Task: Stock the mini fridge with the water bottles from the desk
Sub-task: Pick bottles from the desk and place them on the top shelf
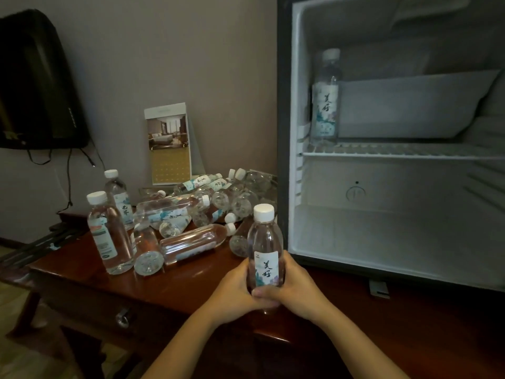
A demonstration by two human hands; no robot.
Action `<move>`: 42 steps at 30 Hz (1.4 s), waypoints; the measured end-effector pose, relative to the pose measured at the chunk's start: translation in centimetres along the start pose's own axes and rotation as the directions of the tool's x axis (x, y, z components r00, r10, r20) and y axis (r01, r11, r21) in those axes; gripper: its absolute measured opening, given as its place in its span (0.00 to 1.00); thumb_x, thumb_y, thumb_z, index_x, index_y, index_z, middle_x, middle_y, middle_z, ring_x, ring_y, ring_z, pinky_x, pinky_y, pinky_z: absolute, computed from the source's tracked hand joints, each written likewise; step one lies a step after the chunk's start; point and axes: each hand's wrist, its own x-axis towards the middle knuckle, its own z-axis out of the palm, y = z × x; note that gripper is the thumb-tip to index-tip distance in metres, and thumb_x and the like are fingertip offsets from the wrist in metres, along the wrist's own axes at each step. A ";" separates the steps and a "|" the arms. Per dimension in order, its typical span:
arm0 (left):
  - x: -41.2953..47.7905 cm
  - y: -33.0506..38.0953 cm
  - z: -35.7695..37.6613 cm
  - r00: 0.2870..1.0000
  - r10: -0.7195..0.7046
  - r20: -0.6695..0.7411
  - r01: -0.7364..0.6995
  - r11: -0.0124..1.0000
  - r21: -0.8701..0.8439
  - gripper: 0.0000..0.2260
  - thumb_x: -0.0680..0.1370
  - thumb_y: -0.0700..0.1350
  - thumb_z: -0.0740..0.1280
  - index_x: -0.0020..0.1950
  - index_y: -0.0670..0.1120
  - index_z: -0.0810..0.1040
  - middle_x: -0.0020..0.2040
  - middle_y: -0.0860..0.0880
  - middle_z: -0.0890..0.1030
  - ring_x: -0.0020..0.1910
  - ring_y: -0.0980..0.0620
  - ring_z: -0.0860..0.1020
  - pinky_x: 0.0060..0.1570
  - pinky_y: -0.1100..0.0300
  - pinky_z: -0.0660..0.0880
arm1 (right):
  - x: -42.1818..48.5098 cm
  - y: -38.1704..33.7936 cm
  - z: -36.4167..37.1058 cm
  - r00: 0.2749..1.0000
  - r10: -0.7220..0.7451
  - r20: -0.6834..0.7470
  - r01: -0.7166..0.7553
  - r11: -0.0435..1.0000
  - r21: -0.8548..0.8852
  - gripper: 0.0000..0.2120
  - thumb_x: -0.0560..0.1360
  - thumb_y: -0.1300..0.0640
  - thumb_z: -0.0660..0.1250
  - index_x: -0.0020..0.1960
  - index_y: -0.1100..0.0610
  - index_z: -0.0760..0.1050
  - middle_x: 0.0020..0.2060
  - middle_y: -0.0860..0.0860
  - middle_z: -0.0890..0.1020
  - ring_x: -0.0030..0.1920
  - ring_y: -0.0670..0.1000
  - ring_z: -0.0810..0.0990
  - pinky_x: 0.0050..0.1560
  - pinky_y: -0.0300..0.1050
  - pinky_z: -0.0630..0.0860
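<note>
Dark wooden desk (169,285) carries the open mini fridge (283,132) at its right end, and only 1 water bottle (325,99) stands inside so far, upright at the left end of the wire shelf (410,152). Most of the job is left, I judge: a heap of bottles (191,209) waits beside the fridge, a few standing, most lying. Both my left hand (235,291) and right hand (297,291) curl round 1 labelled bottle (265,250), held upright just before the fridge's lower edge.
</note>
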 end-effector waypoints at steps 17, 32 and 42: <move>8.6 14.5 4.2 0.903 0.410 -0.125 -0.408 0.912 0.042 0.31 0.72 0.53 0.71 0.72 0.54 0.60 0.66 0.59 0.73 0.64 0.62 0.71 0.64 0.56 0.71 | 0.0 -9.8 -13.4 0.851 -0.294 -0.436 0.252 0.956 -0.153 0.30 0.67 0.56 0.75 0.64 0.54 0.65 0.55 0.49 0.79 0.54 0.45 0.80 0.52 0.43 0.79; 17.9 20.7 4.0 0.900 0.413 -0.140 -0.397 0.909 0.130 0.33 0.76 0.48 0.67 0.75 0.50 0.52 0.73 0.51 0.65 0.70 0.50 0.66 0.67 0.54 0.66 | 7.0 -13.5 -21.3 0.842 -0.271 -0.467 0.220 0.962 -0.163 0.23 0.71 0.57 0.72 0.59 0.55 0.62 0.51 0.48 0.78 0.47 0.41 0.78 0.45 0.36 0.77; 20.9 19.1 5.2 0.870 0.420 -0.259 -0.311 0.874 0.374 0.27 0.77 0.51 0.65 0.72 0.44 0.59 0.70 0.45 0.68 0.67 0.47 0.69 0.63 0.55 0.69 | 10.1 -12.8 -22.5 0.846 -0.255 -0.468 0.145 0.955 -0.259 0.29 0.71 0.54 0.73 0.65 0.58 0.62 0.51 0.49 0.77 0.52 0.49 0.79 0.48 0.39 0.77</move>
